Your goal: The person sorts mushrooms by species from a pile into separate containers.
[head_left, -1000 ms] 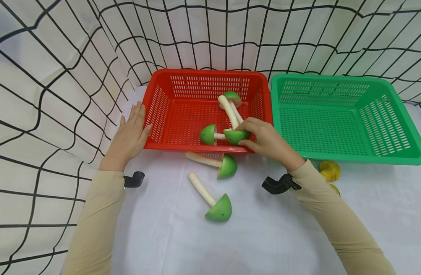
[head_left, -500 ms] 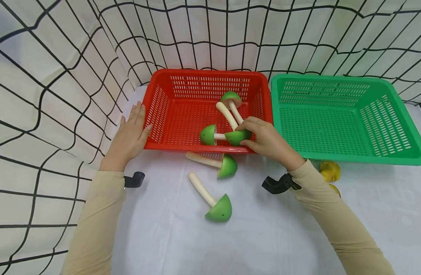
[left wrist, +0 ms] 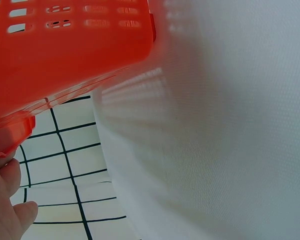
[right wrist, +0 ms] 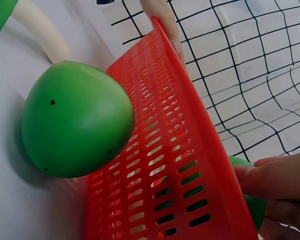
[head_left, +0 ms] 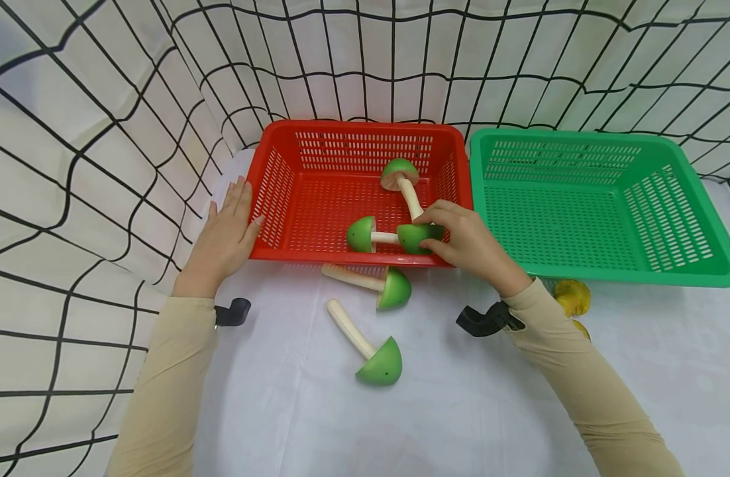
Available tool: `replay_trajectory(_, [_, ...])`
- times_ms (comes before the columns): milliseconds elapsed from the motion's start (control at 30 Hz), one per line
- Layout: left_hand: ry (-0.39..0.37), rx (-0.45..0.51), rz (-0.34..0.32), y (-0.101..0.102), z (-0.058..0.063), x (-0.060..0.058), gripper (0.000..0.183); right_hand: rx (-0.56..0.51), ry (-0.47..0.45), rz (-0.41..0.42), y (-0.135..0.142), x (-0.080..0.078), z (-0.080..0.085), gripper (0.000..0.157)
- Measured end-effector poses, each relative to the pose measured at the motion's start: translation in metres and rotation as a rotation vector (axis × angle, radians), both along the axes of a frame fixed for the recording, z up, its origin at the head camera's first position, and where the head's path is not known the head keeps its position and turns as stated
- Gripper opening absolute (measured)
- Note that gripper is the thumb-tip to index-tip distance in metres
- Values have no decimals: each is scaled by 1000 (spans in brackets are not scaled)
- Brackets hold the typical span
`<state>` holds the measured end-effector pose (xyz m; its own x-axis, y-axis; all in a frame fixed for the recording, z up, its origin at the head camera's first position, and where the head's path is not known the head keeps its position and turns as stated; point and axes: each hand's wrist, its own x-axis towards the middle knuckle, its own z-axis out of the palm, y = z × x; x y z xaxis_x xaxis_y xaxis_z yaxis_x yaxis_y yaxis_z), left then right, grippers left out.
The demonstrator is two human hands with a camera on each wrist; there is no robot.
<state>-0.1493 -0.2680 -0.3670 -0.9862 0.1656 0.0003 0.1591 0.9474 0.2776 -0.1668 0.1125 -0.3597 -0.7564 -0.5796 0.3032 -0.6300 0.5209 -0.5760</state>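
My right hand (head_left: 460, 238) reaches over the front rim of the red basket (head_left: 329, 257) and pinches the green cap of a toy mushroom (head_left: 414, 238) between thumb and fingers. In the right wrist view that cap (right wrist: 255, 207) shows partly behind the basket wall. Inside the basket lie another mushroom (head_left: 360, 234), its pale stem pointing right, and one at the back (head_left: 399, 173) with its stem running toward my fingers. My left hand (head_left: 222, 238) rests with fairly straight fingers against the basket's left end; in the left wrist view, fingers (left wrist: 10, 177) touch the rim.
Two more green-capped mushrooms lie on the white cloth in front: one close to the basket (head_left: 393, 288), the other nearer (head_left: 381, 363). A green basket (head_left: 603, 277) stands right beside the red one. Yellow objects (head_left: 572, 296) sit partly behind my right sleeve. Black wire mesh (head_left: 365, 76) encloses the back and left.
My right hand has shifted slightly right with the mushroom cap. The pale stem that stuck up leftward from it no longer shows separately. My left hand has stayed in place.
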Motion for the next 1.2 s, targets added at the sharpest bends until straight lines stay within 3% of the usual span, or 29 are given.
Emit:
replay_trajectory(267, [-2, 3, -2, 1, 0, 0, 64, 2, 30, 29, 0, 0, -1, 27])
replay_trajectory(633, [4, 5, -7, 2, 0, 0, 63, -70, 68, 1, 7, 5, 2, 27])
replay_trajectory(1200, [2, 0, -14, 0, 0, 0, 63, -135, 116, 28, 19, 48, -14, 32])
